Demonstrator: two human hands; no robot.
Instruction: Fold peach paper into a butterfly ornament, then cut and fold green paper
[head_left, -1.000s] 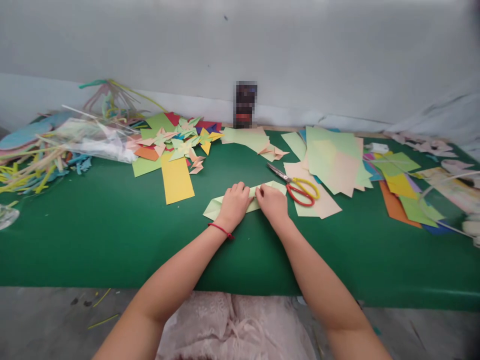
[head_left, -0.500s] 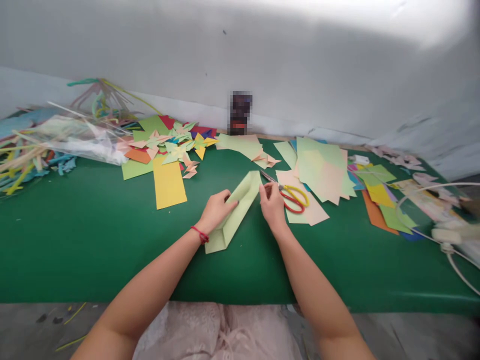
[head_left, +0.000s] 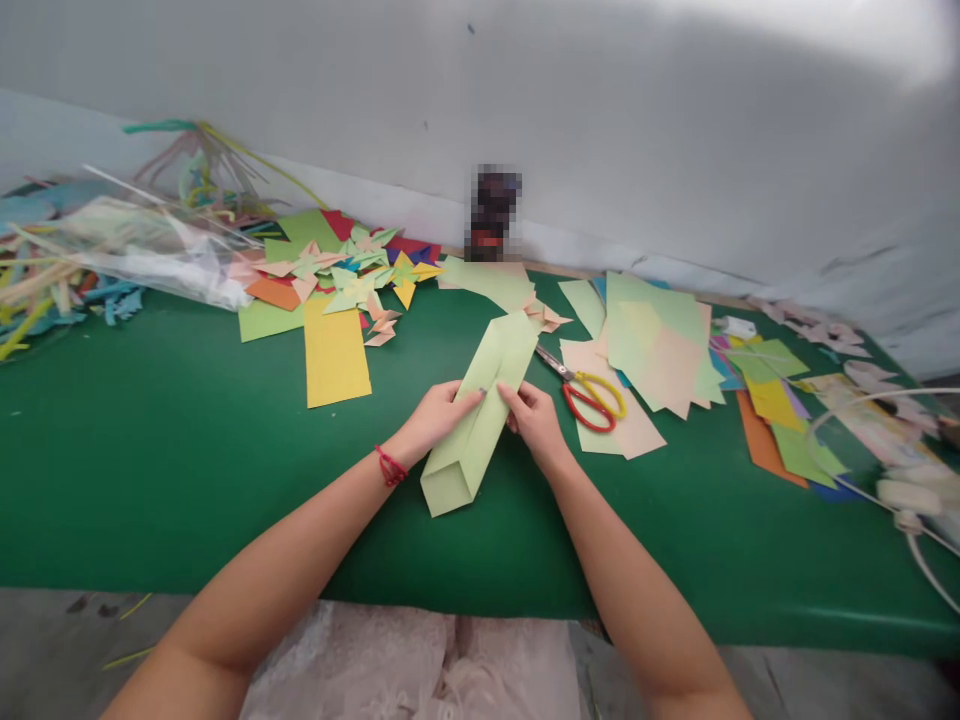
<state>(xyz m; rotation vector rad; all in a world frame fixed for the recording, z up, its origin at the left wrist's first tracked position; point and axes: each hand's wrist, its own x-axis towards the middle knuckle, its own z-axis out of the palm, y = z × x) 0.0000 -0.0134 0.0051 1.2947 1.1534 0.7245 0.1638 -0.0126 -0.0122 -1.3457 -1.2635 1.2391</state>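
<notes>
A folded sheet of light green paper (head_left: 469,440) is held at a slant above the green table, its long sides turned in toward the middle. My left hand (head_left: 439,418) grips its left edge, thumb on top and the other fingers mostly hidden underneath. On the right edge, my right hand (head_left: 534,420) pinches the paper, its thumb resting near the centre fold. Just right of that hand lies a pair of scissors (head_left: 589,392) with one red and one yellow handle, on pale peach paper (head_left: 634,425).
Folded paper pieces (head_left: 352,285) and a yellow sheet (head_left: 337,355) lie left of centre. Paper strips and clear plastic (head_left: 161,260) heap at far left. Pale sheets (head_left: 652,340), coloured papers (head_left: 780,410) and a white cable (head_left: 855,470) are on the right. A pixelated dark object (head_left: 495,210) stands against the wall.
My right hand has moved down from the paper's upper corner to the middle of its right edge. The paper now lies flatter to view, with its right side folded in.
</notes>
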